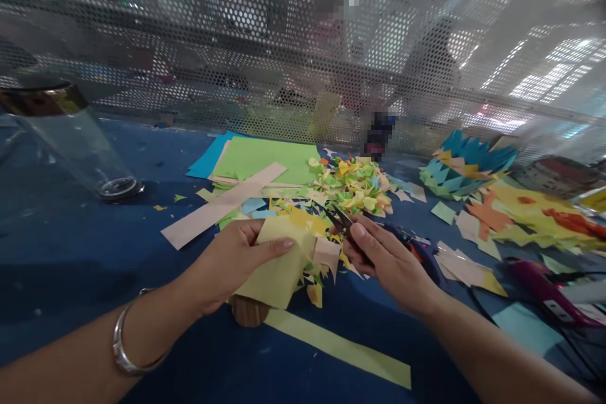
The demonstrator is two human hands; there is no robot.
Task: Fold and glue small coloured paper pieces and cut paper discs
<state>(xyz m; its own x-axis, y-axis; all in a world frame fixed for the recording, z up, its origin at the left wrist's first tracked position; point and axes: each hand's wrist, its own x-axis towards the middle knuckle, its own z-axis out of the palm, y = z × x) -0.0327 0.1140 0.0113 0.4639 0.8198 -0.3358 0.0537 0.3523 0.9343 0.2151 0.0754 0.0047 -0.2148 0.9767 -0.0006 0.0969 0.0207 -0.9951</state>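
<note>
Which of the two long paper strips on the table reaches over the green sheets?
The pale pink strip: its far end lies across the green sheets. The pale yellow strip lies apart from them, near the picture's bottom edge.

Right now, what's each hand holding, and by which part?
Left hand: yellow paper, by its left side, thumb across the face. Right hand: scissors, by the handle end, blades sticking out.

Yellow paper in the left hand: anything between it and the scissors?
Nothing visible blocks the gap from the scissors in the right hand to the yellow paper in the left hand; paper scraps show there, apparently lying below.
</note>
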